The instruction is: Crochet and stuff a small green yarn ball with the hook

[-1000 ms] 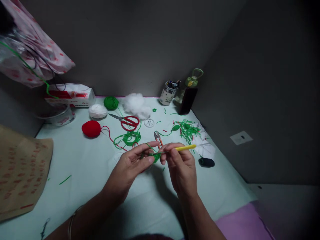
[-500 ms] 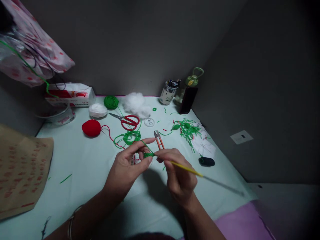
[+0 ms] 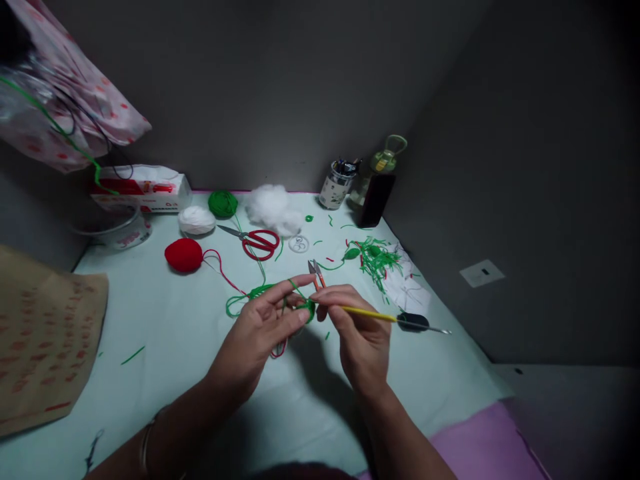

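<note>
Stitching looks in hand: our left hand (image 3: 250,337) pinches green piece (image 3: 311,311), right hand (image 3: 364,343) grips yellow hook (image 3: 373,314); next pull likely needs taut yarn (image 3: 296,288).

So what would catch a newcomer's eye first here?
Probably the bright red ball of yarn on the left of the table. Then the two hands at the centre: the right hand holds a yellow-handled hook against green yarn work in the left hand.
</note>
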`<state>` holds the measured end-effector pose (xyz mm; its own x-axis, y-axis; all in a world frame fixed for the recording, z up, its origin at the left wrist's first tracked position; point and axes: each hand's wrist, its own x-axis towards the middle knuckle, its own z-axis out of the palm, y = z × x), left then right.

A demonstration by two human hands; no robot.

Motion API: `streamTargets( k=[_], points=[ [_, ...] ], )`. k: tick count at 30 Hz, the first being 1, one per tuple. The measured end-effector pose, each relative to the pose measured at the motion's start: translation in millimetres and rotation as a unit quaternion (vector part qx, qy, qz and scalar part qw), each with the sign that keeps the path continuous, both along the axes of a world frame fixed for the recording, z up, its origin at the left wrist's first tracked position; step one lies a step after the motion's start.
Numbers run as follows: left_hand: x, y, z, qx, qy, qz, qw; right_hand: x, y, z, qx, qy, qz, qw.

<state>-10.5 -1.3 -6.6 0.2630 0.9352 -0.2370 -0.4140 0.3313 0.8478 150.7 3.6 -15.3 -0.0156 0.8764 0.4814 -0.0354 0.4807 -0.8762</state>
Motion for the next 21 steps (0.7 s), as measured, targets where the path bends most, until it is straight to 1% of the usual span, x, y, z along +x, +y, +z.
streamTargets(
  k=[2,4,6,7,8,10,12,13,15,17,18,21],
  points=[
    [2.1,-1.7,-2.3,0.006,0.010,0.024,1.000,-1.8,-4.8,-1.3,0.035,-0.055,-0.030,0.997],
    [4.7,-2.4,-2.7,-0.010,-0.025,0.039,0.999,-2.0,-10.3,-2.4,0.102,-0.154,-0.070,0.980],
    [6.6,-1.5,-1.5,-0.052,-0.082,0.027,0.995,-0.6,-13.4,-2.6,0.160,-0.232,-0.091,0.955],
    [6.7,-0.5,-0.6,-0.076,-0.106,0.017,0.991,0.8,-13.3,-2.3,0.166,-0.235,-0.091,0.954],
    [6.4,0.7,0.4,-0.098,-0.123,0.007,0.987,2.3,-12.2,-1.7,0.150,-0.211,-0.088,0.962],
    [4.5,2.9,1.9,-0.114,-0.134,0.001,0.984,5.1,-7.8,0.4,0.081,-0.105,-0.078,0.988],
    [2.4,4.0,2.3,-0.089,-0.110,0.014,0.990,5.9,-2.8,2.7,0.007,-0.001,-0.049,0.999],
    [1.8,3.8,2.0,-0.067,-0.087,0.018,0.994,5.3,-1.0,3.6,-0.017,0.024,-0.030,0.999],
    [1.6,2.5,1.1,-0.022,-0.034,0.015,0.999,3.0,1.0,4.3,-0.031,0.022,-0.001,0.999],
    [2.0,0.7,0.3,0.007,0.003,-0.003,1.000,1.2,1.3,3.3,-0.037,0.004,0.001,0.999],
    [2.1,0.0,0.2,0.015,0.010,-0.011,1.000,1.0,1.4,2.2,-0.046,0.012,0.001,0.999],
    [1.2,-1.2,0.5,0.017,0.014,-0.018,1.000,3.1,2.6,-0.5,-0.098,0.089,0.023,0.991]
  ],
)
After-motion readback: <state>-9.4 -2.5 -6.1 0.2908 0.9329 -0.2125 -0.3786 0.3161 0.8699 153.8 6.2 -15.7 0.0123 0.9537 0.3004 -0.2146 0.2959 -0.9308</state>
